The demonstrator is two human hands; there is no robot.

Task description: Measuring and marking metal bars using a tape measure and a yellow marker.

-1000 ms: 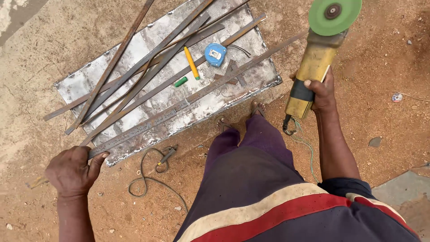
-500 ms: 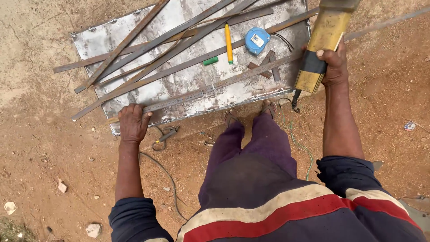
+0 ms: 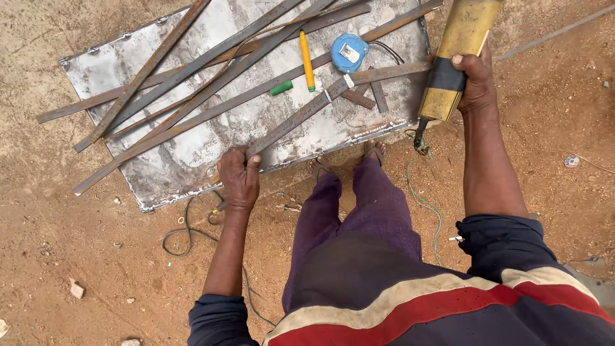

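Now, steel strip (image 3: 301,118) within left fingers (image 3: 240,160)

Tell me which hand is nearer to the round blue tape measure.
Right. The right hand, gripping the yellow angle grinder, is just right of the round blue tape measure; the left hand grips a flat steel bar well below-left.

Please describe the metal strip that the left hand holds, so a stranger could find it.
Start at the grey steel sheet on the sandy ground. The flat rusty metal strip runs from its near edge, gripped by the left hand. Only it has a white mark.
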